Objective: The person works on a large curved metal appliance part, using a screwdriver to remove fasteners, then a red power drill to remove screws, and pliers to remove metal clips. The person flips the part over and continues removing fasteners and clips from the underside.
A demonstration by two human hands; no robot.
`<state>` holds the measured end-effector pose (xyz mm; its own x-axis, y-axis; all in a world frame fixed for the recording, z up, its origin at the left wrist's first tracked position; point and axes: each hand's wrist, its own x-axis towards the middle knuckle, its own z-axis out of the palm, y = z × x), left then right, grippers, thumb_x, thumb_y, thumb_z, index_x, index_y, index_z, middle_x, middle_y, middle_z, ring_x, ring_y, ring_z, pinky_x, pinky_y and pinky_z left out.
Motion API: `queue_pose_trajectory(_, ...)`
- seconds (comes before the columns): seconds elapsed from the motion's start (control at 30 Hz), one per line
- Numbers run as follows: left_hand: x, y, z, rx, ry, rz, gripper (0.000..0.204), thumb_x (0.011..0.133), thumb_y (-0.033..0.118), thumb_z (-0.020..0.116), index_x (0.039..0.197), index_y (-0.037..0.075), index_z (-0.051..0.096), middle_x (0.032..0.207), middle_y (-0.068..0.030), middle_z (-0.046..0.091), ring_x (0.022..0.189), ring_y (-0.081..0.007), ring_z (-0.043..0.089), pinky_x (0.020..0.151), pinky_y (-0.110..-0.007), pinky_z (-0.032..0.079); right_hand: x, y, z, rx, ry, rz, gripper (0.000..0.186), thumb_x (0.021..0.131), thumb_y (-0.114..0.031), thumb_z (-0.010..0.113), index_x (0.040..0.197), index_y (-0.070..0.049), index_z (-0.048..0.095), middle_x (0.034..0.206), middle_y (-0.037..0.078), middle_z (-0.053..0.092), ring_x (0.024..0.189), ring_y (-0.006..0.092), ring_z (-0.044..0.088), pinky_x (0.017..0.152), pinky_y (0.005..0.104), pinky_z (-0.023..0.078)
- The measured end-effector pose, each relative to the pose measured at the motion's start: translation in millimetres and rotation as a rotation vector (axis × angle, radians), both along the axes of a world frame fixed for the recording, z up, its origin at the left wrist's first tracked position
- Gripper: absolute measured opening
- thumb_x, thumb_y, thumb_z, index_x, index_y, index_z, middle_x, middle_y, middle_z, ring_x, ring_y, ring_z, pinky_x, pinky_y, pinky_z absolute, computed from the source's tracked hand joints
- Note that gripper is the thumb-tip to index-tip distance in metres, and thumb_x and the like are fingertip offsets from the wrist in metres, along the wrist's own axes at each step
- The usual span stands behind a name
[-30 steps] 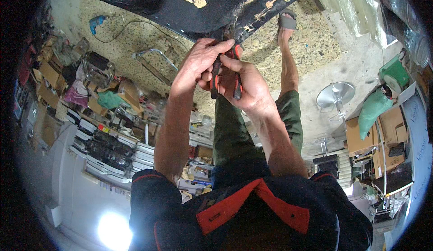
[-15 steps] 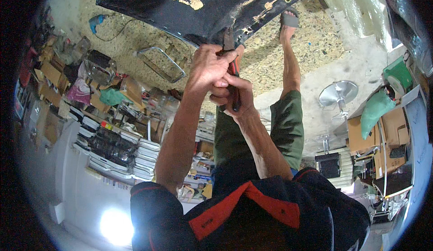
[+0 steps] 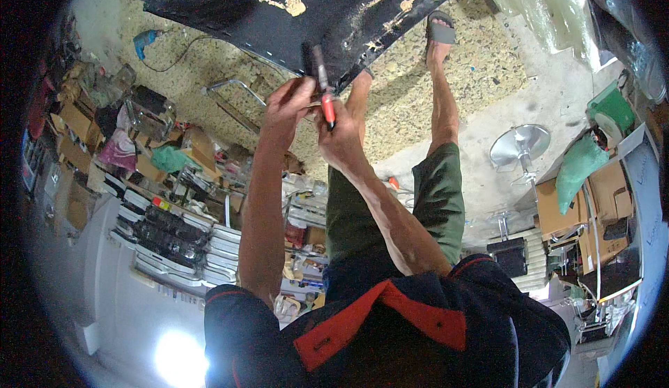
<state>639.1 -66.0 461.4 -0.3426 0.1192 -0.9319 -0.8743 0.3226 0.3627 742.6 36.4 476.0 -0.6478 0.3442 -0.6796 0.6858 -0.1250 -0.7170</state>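
A large black fabric-covered panel [image 3: 258, 25] with tan glue patches and brass-coloured eyelets hangs across the top. My right hand [image 3: 341, 144] is closed around the red and black handles of pliers [image 3: 327, 109]. Their dark jaws point up over the panel's lower edge, blurred by motion. Just left of the pliers, my left hand [image 3: 284, 105] is raised beside that edge. Its fingers are bent and smeared, and whether anything is between them cannot be made out.
A blue power drill [image 3: 144, 42] with a cord lies on the speckled floor at left, near a bent metal frame [image 3: 240, 95]. A round metal stool base [image 3: 519, 144] stands at right by cardboard boxes [image 3: 603, 200]. Stacked white-edged parts [image 3: 167, 234] and clutter fill the left.
My hands have moved apart; before, both were together at the pliers. The pliers have shifted left and lower in the right hand. My left hand has moved left, away from them.
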Motion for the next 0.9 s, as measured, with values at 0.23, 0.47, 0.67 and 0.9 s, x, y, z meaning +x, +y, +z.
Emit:
queue_pose_trajectory(0.23,-8.4,14.7,13.1,-0.239,0.272,0.085,0.019,0.100,0.013,0.070,0.114,0.000,0.070,0.099,-0.0116,0.075,0.079,-0.0180,0.074,0.066,-0.028,0.057,83.8,77.6,45.7,-0.193,-0.325,-0.032,0.028,0.093,-0.004,0.067,0.120,-0.004,0.059,0.092,0.012,0.066,0.090,0.0242,0.066,0.080,0.0392,0.054)
queue_pose_trajectory(0.47,-94.8,173.5,-32.4,-0.169,0.748,-0.280,0.023,0.095,0.010,0.073,0.116,0.001,0.073,0.096,-0.0091,0.077,0.073,-0.0140,0.071,0.064,-0.030,0.055,277.6,376.6,92.8,-0.343,0.192,-0.950,0.045,0.101,-0.018,0.057,0.144,-0.006,0.051,0.144,0.012,0.059,0.137,0.0274,0.051,0.114,0.0492,0.040)
queue_pose_trajectory(0.67,-137.6,217.8,-74.9,-0.420,1.351,-0.618,0.013,0.090,0.008,0.067,0.099,0.002,0.072,0.094,-0.0149,0.069,0.084,-0.0336,0.068,0.074,-0.046,0.053,316.3,494.5,123.2,0.076,0.155,-1.113,0.064,0.098,-0.014,0.059,0.156,-0.002,0.038,0.163,0.014,0.041,0.149,0.0317,0.041,0.117,0.0556,0.036)
queue_pose_trajectory(0.9,-116.3,292.0,-41.9,-0.340,1.359,-0.554,0.007,0.089,0.006,0.069,0.094,0.001,0.068,0.090,-0.0147,0.064,0.077,-0.0349,0.065,0.071,-0.045,0.051,262.7,484.3,100.7,-0.070,0.004,-0.913,0.038,0.096,-0.003,0.057,0.134,-0.003,0.052,0.119,0.013,0.065,0.111,0.0332,0.069,0.097,0.0524,0.053)
